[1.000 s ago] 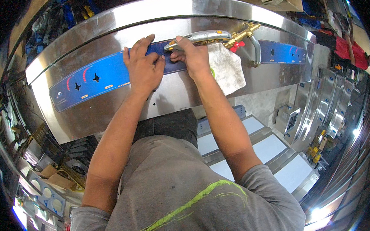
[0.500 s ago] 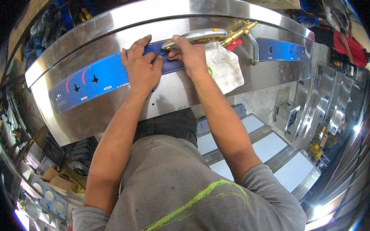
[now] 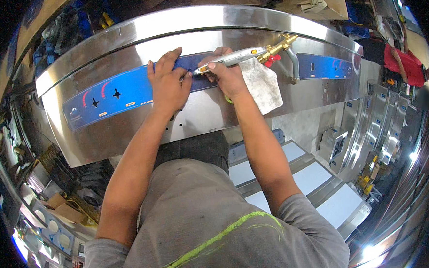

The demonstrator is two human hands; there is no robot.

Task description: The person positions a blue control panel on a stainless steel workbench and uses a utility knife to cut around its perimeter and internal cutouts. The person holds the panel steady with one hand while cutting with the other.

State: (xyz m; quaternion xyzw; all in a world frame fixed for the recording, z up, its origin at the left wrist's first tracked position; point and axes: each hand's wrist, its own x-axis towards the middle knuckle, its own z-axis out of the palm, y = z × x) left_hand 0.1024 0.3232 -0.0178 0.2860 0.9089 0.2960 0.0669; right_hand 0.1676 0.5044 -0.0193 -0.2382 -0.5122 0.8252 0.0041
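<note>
A long blue control-panel sticker [image 3: 139,92] runs along the stainless steel front panel [image 3: 127,136]. My left hand [image 3: 168,85] lies on it, some fingers spread, with thumb and index finger close together near the knife tip. My right hand [image 3: 228,80] grips a silver utility knife [image 3: 237,57] with yellow-orange accents, its tip pointing left at the sticker's darker middle, close to my left thumb. What lies under my fingertips is hidden. A whitish cloth [image 3: 262,85] rests just right of my right hand.
Right of the cloth, a brass valve fitting [image 3: 281,45] with a red handle [image 3: 272,60] joins a bent metal pipe [image 3: 294,62]. Another blue sticker [image 3: 325,66] sits farther right. Steel units with whitish panels [image 3: 314,177] stand below right.
The utility knife has turned in my right hand, its rear end tilting up and its tip nearer my left thumb. My right hand has shifted slightly right and down; my left stays on the sticker.
</note>
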